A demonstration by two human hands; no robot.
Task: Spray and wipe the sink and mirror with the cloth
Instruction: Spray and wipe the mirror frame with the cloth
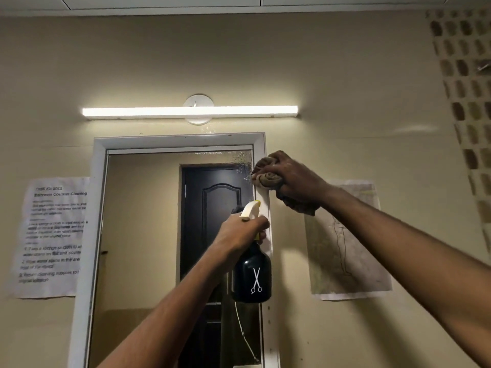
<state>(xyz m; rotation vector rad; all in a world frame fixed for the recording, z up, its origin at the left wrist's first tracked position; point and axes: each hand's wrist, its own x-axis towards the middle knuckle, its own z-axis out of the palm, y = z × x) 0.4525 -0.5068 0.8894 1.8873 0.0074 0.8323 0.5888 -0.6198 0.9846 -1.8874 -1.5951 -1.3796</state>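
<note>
Mirror: we record a tall white-framed wall mirror [148, 235]; its lower part is cut off by the picture's bottom edge. It reflects a dark panelled door. Wet droplets speckle the glass at the upper right corner.
Cloth: a bunched brown rag [268, 179], pressed against the mirror's right frame just beside the wet patch. A further fold hangs below the wrist; most of it is hidden by the hand.
Right hand [289, 179]: fingers closed round the cloth, arm reaching up from the lower right.
Spray bottle: a black bottle with a white scissors mark and a cream-and-yellow trigger head [252, 272], upright before the mirror's right edge.
Left hand [243, 233]: wrapped about the bottle's neck; we cannot tell whether the trigger is pressed.
Sink: out of the picture.
Tube light [190, 112]: lit, on the wall above the mirror.
Printed notice [50, 235]: left of the mirror, text mostly blurred.
Paper sheet [345, 248]: right of the mirror, faint markings we cannot make out.
</note>
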